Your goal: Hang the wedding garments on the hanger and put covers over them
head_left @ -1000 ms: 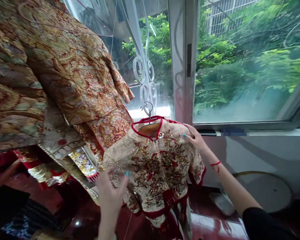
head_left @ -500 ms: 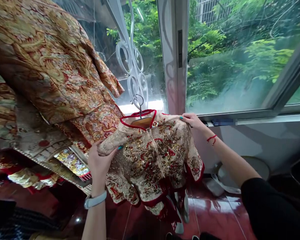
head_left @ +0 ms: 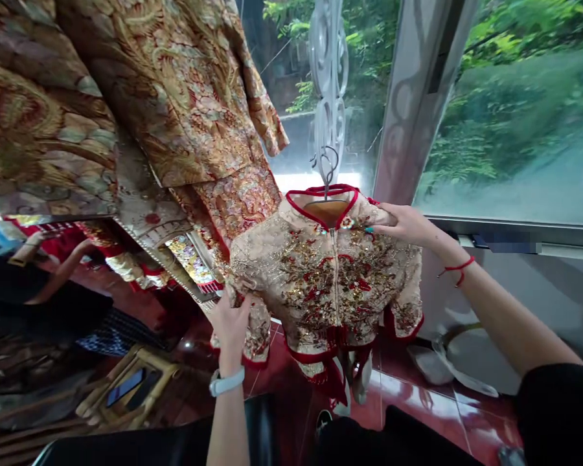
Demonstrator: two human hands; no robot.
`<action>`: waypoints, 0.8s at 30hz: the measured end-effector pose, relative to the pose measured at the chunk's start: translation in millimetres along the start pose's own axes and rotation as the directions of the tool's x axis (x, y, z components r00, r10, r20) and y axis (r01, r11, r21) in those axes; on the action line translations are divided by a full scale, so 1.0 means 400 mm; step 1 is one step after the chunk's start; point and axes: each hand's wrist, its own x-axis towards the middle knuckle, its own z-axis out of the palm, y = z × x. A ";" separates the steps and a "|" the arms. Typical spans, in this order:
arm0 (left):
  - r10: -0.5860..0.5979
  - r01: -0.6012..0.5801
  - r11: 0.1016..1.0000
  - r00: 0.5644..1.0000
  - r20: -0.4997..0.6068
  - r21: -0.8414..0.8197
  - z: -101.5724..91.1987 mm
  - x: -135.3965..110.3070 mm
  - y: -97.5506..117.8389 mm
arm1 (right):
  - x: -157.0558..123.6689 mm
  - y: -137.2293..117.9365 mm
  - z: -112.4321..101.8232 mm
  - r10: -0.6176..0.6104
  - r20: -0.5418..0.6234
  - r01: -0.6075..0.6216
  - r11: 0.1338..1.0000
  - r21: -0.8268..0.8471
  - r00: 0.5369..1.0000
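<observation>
A beige embroidered jacket (head_left: 311, 272) with gold sequins, red trim and a front zip hangs upright on a hanger (head_left: 326, 178) with a wooden body and metal hook. My left hand (head_left: 232, 318) pinches the cloth of the sleeve on the left side, near its elbow. At the shoulder on the right, my right hand (head_left: 401, 226) grips the fabric, thumb in front and fingers behind. Red fringe and a further trimmed piece show below the jacket's hem.
Large embroidered gold garments (head_left: 184, 97) hang at the left. Behind the jacket stands a white scrollwork stand (head_left: 329, 77) before windows. A bamboo stool (head_left: 148, 382) bears phone-like items at the lower left. Another person's arm (head_left: 61, 275) shows farther left. Plastic bags lie on the red floor.
My left hand has slid from the shoulder down to the sleeve. My right hand has moved inward along the shoulder toward the collar. The view has turned left, bringing the stool into sight.
</observation>
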 end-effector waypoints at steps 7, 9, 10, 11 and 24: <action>-0.193 0.171 0.937 0.980 -0.041 -0.305 0.088 -0.138 0.007 | 0.031 0.009 0.054 0.050 -0.052 -0.055 0.994 -0.093 0.997; -0.169 0.137 0.935 0.983 -0.070 -0.328 0.106 -0.155 -0.006 | 0.030 0.015 0.050 0.009 -0.058 -0.014 0.996 -0.086 0.998; -0.165 0.117 0.940 0.978 -0.126 -0.319 0.110 -0.172 -0.019 | 0.029 0.017 0.048 -0.009 -0.055 0.004 0.997 -0.080 0.998; -0.194 0.125 0.943 0.959 -0.205 -0.308 0.114 -0.199 -0.038 | 0.029 0.018 0.047 -0.024 -0.051 0.020 0.997 -0.075 0.998; -0.600 0.815 0.481 0.574 0.557 -0.322 0.290 -0.412 -0.217 | 0.020 0.007 0.061 -0.055 -0.095 0.054 0.998 -0.011 0.994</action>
